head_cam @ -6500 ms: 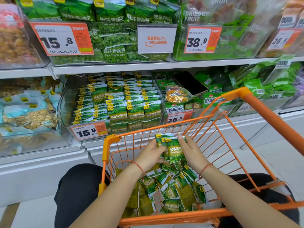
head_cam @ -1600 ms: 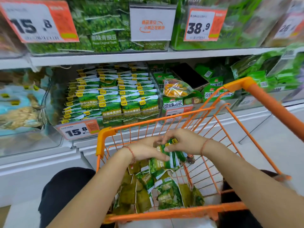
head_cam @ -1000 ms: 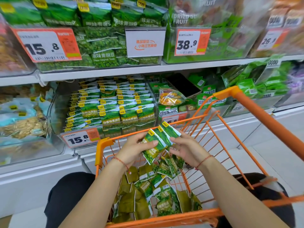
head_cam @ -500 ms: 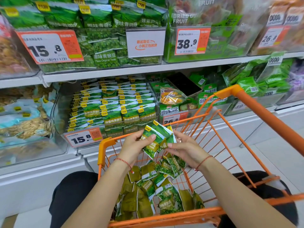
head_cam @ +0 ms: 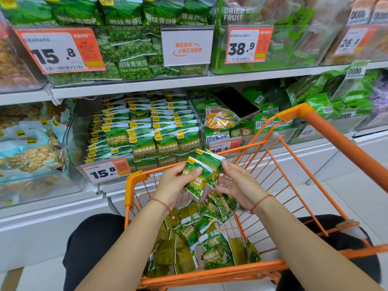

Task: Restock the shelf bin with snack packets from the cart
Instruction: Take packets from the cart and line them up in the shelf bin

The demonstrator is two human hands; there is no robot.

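Snack packets, held stack [head_cam: 199, 175]: several green pea packets fanned together above the cart's far rim, centre of frame, long axis tilted from lower left to upper right, yellow logo corners uppermost; exact count cannot be told because they overlap.

Shelf bin [head_cam: 71, 143]: clear plastic, centre left on the lower shelf, filled with upright rows of the same packets; its back rows are shadowed by the shelf above, and a 15.8 price tag [head_cam: 107, 171] covers the lower front.

Cart [head_cam: 327, 131]: orange wire frame, lower centre to right; near rim partly covered by both forearms, handle cut off at the right edge.

Loose packets [head_cam: 201, 238]: heap on the cart floor, lying at mixed angles, some face down; print mostly unreadable.

Left hand [head_cam: 174, 183]: grips the stack's lower left, thumb across the front face, fingers hidden behind.

Right hand [head_cam: 239, 183]: fingers spread, fingertips touching the stack's right edge; whether it pinches a packet cannot be told.

Neighbouring bin: mixed vegetable-crisp bags [head_cam: 218, 120] with a dark phone [head_cam: 236, 102] resting on top, centre right, partly screened by the cart rim.

Upper shelf: larger pea bags [head_cam: 134, 68], top row cut off by the frame.
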